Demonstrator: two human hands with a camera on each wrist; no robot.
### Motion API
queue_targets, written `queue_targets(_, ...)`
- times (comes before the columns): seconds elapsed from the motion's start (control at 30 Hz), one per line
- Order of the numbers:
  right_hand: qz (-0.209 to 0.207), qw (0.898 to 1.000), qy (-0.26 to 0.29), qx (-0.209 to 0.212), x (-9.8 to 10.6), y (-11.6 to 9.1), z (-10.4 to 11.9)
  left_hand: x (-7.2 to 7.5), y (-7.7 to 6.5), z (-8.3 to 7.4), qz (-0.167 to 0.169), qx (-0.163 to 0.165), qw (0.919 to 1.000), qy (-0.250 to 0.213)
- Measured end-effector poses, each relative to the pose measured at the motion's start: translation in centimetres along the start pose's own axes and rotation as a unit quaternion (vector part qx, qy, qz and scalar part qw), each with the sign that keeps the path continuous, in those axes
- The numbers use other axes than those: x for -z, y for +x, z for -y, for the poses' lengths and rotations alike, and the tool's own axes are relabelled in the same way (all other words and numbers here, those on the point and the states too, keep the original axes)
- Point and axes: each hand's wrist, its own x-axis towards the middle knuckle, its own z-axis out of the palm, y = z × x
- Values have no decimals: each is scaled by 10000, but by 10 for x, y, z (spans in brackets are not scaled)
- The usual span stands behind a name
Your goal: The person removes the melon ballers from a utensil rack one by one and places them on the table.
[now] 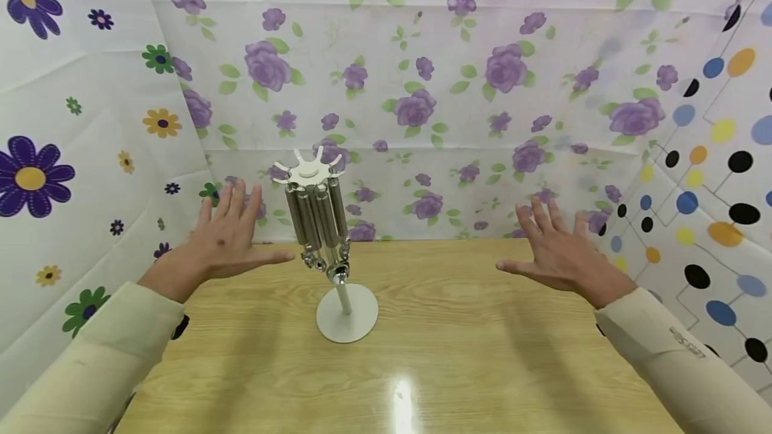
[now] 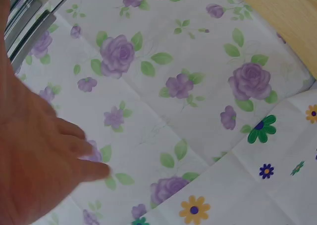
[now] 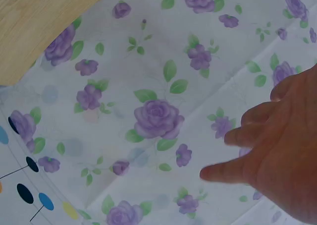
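The rack [image 1: 347, 324], hung with metal utensils [image 1: 326, 216], stands on the worktop [image 1: 446, 327] toward its far edge, left of middle – the left hand [image 1: 226, 240] raised near the far left corner, the right hand [image 1: 557, 256] near the far right, both with fingers spread and free

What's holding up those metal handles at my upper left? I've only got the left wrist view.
Observer: A white stand; the metal handles hang in a ring under its top.
Operator: What does the stand rest on?
Observer: Its round base sits on the wooden table.
Operator: Anything gripped on the right?
Observer: No, the right hand is empty, fingers spread.
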Motion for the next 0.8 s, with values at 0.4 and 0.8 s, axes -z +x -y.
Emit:
queue_targets(0.4, -13, 9948, 607, 823, 16, 41, 28, 35, 20, -11, -1191, -1421, 9791, -831)
queue_targets(0.8, -53, 9730, 2025, 1106, 37, 74, 61, 56, 36, -26, -1434, -2052, 9597, -1279)
